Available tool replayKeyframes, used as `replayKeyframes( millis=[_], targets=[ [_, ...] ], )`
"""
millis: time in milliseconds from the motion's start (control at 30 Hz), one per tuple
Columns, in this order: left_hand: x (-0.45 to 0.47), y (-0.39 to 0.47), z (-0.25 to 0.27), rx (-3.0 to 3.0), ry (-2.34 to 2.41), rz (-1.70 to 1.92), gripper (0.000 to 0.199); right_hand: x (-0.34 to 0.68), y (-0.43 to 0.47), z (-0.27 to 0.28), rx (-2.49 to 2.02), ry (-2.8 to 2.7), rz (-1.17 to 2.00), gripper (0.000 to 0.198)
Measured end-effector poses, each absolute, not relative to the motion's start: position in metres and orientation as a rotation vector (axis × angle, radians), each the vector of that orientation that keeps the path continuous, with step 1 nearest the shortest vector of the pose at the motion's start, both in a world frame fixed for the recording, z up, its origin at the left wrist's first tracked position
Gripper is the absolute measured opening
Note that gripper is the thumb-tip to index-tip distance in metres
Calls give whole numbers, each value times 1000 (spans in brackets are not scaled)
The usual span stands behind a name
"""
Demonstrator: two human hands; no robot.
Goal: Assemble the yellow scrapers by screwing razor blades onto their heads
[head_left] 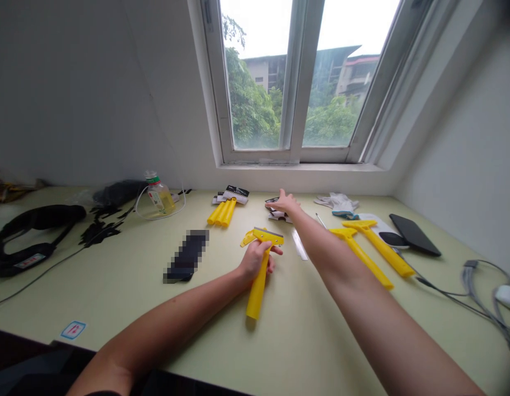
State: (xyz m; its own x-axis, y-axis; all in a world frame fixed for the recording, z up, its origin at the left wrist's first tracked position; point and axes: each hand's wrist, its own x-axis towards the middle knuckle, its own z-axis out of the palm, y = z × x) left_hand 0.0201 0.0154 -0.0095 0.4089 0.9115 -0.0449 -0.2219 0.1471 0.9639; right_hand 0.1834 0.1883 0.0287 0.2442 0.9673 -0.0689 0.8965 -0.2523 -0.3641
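My left hand (255, 260) is closed around the handle of a yellow scraper (258, 294). The scraper's wide head, with a metal blade strip and small screws, points away from me. A small yellow piece (247, 237) shows just left of the head; whether it lies on the table or is attached, I cannot tell. My right hand (286, 203) reaches to the back of the table, fingers stretched out, over black-and-white cards (276, 216) that it partly hides. Beside my right forearm lie two more yellow scrapers, a nearer one (368, 264) and a farther one (384, 253).
Yellow handles (222, 212) with black card tops lie at the back. Left stand a phone (187, 256), a bottle of yellow liquid (160, 199) and a black headset (36, 236). Right are white gloves (339, 202), a dark tablet-like slab (415, 235) and grey cables (471, 291). A clear strip (299, 245) lies mid-table.
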Motion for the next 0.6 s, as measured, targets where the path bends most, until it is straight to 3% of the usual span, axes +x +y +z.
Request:
replayKeyframes(
  millis=[167, 367, 600],
  targets=[
    [20, 10, -7, 1015, 777, 951, 34, 173, 199, 23, -2338, -1691, 502, 108],
    [20, 9, 0, 949, 768, 1024, 24, 182, 193, 48, -2237, -1736, 442, 111],
    [2, 50, 58, 804, 859, 1455, 43, 212, 102, 70, -1665, -1822, 224, 101]
  ],
)
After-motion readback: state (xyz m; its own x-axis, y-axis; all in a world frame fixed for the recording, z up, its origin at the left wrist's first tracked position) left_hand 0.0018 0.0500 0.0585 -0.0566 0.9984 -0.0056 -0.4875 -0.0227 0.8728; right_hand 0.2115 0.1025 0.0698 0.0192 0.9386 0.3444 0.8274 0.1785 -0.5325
